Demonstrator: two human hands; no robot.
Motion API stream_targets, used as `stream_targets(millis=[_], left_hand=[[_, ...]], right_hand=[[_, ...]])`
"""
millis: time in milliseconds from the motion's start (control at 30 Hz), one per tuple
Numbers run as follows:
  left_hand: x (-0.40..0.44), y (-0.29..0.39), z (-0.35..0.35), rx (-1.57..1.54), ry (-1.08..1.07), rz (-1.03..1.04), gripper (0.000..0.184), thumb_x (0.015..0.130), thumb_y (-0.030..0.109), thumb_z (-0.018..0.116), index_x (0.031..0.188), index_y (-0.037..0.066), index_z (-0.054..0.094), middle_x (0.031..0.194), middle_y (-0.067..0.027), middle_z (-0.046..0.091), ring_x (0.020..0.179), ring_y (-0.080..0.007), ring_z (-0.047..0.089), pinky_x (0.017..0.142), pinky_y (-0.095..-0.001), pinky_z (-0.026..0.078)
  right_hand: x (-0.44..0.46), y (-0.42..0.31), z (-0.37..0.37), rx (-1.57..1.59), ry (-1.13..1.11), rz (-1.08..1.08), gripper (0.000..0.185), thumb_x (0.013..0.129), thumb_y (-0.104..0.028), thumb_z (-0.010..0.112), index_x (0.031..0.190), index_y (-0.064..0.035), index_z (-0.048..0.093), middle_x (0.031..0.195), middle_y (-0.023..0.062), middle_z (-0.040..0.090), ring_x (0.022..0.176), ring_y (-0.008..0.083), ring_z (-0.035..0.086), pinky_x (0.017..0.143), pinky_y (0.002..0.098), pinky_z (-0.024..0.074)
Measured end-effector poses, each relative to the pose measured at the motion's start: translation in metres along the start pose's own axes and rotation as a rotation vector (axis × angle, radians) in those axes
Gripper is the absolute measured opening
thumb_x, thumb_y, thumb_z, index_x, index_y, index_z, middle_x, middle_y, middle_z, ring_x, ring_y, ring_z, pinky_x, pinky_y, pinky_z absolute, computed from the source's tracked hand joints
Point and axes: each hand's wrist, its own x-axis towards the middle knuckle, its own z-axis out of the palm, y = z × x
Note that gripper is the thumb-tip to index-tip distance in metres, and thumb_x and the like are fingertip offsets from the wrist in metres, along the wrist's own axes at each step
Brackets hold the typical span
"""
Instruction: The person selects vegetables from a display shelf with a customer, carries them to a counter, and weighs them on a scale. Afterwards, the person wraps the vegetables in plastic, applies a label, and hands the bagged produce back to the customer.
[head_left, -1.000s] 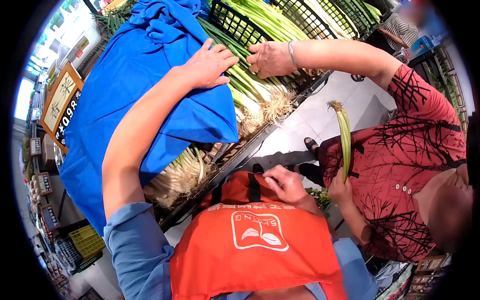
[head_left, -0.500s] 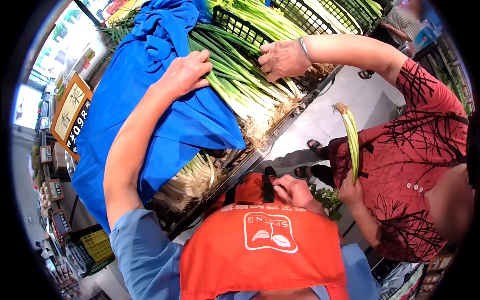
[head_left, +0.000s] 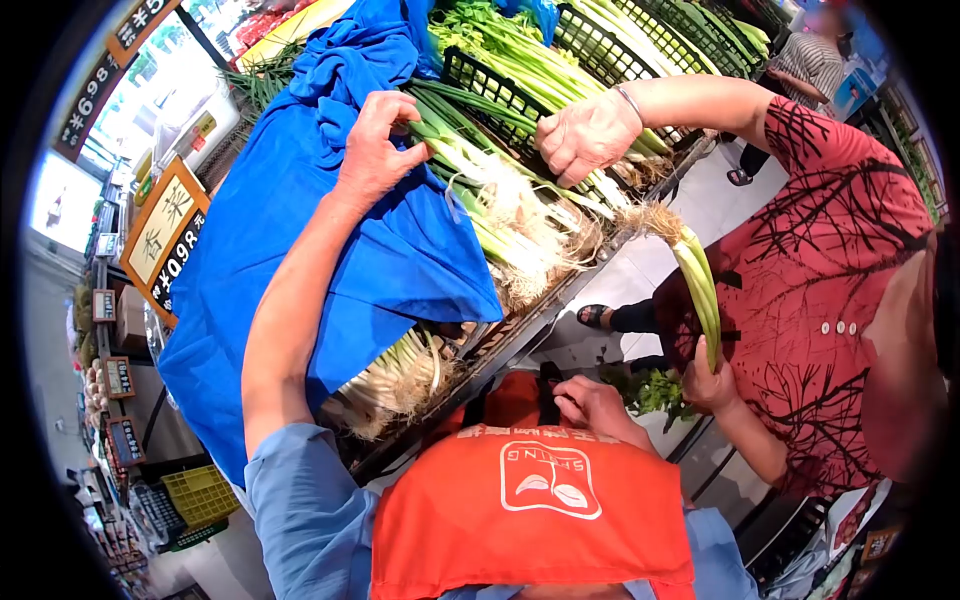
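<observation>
Scallions point(head_left: 510, 195) under the left hand point(head_left: 378, 150) have shifted in the last half second: their pale stems now lie bunched up, where they had stretched out in a straighter row. The roots of the stalks point(head_left: 700, 275) held by the person opposite now overlap the rack's edge point(head_left: 535, 320) from this angle, where earlier they showed against the floor.

From the head view, the left arm reaches over a blue cloth point(head_left: 300, 265), and that hand sits at the cloth's edge, by the green part of the scallions. Thumb and fingers stand apart with stalks between them; how firmly they press, I can't tell. More scallions point(head_left: 395, 385) poke out from beneath the cloth, roots toward the apron.

The right hand point(head_left: 595, 405) is held in front of the red apron point(head_left: 450, 545), fingers curled; I can't see whether they close on anything. Leafy greens point(head_left: 655, 390) show just beside it.

Across the rack, the other person's braceleted hand point(head_left: 592, 135) bends down onto the scallions, its fingertips partly hidden. Behind lies a black crate point(head_left: 497, 80), and a price sign point(head_left: 165, 240) leans left of the cloth.
</observation>
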Motion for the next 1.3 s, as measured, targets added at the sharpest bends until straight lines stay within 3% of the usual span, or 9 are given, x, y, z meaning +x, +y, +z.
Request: stream_targets(millis=[167, 267, 400, 433, 533, 700, 867, 1133, 1300], left_hand=[[-0.009, 0.023, 0.003, 0.081, -0.204, -0.002, 0.047, 0.068, 0.009, 0.079, 0.109, 0.006, 0.058, 0.128, -0.0175, 0.051, 0.121, -0.0361, 0.052, 0.102, -0.0422, 0.048], [-0.013, 0.031, 0.007, 0.133, -0.306, 0.099, 0.053, 0.072, 0.005, 0.074, 0.123, 0.006, 0.056, 0.14, -0.0167, 0.046, 0.125, -0.0325, 0.052, 0.099, -0.0402, 0.051], [-0.015, 0.035, 0.01, 0.18, -0.247, 0.085, 0.047, 0.076, -0.005, 0.057, 0.122, 0.003, 0.059, 0.123, -0.0159, 0.06, 0.111, -0.0309, 0.062, 0.097, -0.039, 0.052], [-0.015, 0.036, 0.009, 0.244, -0.219, 0.05, 0.033, 0.08, -0.001, 0.055, 0.112, 0.003, 0.065, 0.107, -0.0143, 0.066, 0.099, -0.0306, 0.067, 0.091, -0.0393, 0.053], [-0.019, 0.04, 0.009, 0.389, -0.477, -0.102, 0.023, 0.084, 0.008, 0.057, 0.103, 0.004, 0.068, 0.103, -0.0129, 0.068, 0.095, -0.0315, 0.067, 0.084, -0.0412, 0.053], [-0.021, 0.038, 0.013, 0.366, -0.283, -0.143, 0.016, 0.089, 0.018, 0.057, 0.098, 0.008, 0.068, 0.094, -0.0125, 0.066, 0.093, -0.0336, 0.066, 0.079, -0.0476, 0.052], [-0.02, 0.047, 0.011, 0.351, -0.382, -0.063, 0.017, 0.089, 0.019, 0.061, 0.1, 0.008, 0.067, 0.095, -0.0111, 0.065, 0.095, -0.0333, 0.065, 0.078, -0.0461, 0.052], [-0.027, 0.038, 0.024, 0.296, -0.429, 0.174, 0.041, 0.082, 0.018, 0.07, 0.122, 0.013, 0.06, 0.105, -0.0083, 0.061, 0.102, -0.0333, 0.062, 0.085, -0.0423, 0.053], [-0.024, 0.052, 0.017, 0.428, -0.619, 0.073, 0.035, 0.082, 0.017, 0.071, 0.115, 0.013, 0.061, 0.115, -0.0054, 0.062, 0.106, -0.029, 0.062, 0.085, -0.0393, 0.054]], right_hand=[[-0.122, -0.006, 0.055, 0.092, -0.185, 0.175, 0.017, 0.095, -0.024, 0.06, 0.104, -0.0103, 0.063, 0.095, 0.0119, 0.063, 0.086, 0.0354, 0.065, 0.07, 0.0465, 0.0539], [-0.144, -0.009, 0.062, 0.103, -0.186, 0.192, 0.017, 0.094, -0.024, 0.06, 0.104, -0.0102, 0.063, 0.095, 0.0122, 0.063, 0.086, 0.0361, 0.065, 0.07, 0.047, 0.054], [-0.155, -0.008, 0.063, 0.073, -0.197, 0.194, 0.018, 0.093, -0.024, 0.062, 0.104, -0.0093, 0.064, 0.095, 0.0128, 0.064, 0.086, 0.0364, 0.066, 0.07, 0.0473, 0.0544], [-0.157, -0.007, 0.065, 0.057, -0.204, 0.196, 0.019, 0.093, -0.024, 0.062, 0.104, -0.0091, 0.064, 0.095, 0.0129, 0.064, 0.086, 0.0364, 0.066, 0.07, 0.0473, 0.0544], [-0.162, -0.006, 0.066, 0.061, -0.192, 0.196, 0.019, 0.092, -0.023, 0.063, 0.105, -0.0093, 0.065, 0.094, 0.013, 0.065, 0.085, 0.0362, 0.066, 0.071, 0.0472, 0.055], [-0.16, -0.005, 0.076, 0.028, -0.22, 0.183, 0.021, 0.091, -0.022, 0.063, 0.106, -0.0091, 0.066, 0.097, 0.0138, 0.067, 0.086, 0.036, 0.067, 0.072, 0.0463, 0.0558], [-0.159, -0.007, 0.083, 0.058, -0.215, 0.187, 0.02, 0.09, -0.022, 0.063, 0.104, -0.0074, 0.067, 0.097, 0.0156, 0.067, 0.087, 0.0369, 0.067, 0.073, 0.0469, 0.0557], [-0.132, -0.047, 0.034, 0.319, 0.12, 0.161, 0.01, 0.09, -0.007, 0.066, 0.099, -0.0035, 0.067, 0.085, 0.0124, 0.064, 0.072, 0.0302, 0.065, 0.064, 0.0367, 0.0514], [-0.084, -0.068, -0.006, 0.219, 0.387, -0.059, 0.013, 0.084, 0.003, 0.068, 0.097, 0.0007, 0.067, 0.089, 0.0148, 0.068, 0.077, 0.0298, 0.068, 0.067, 0.036, 0.0544]])
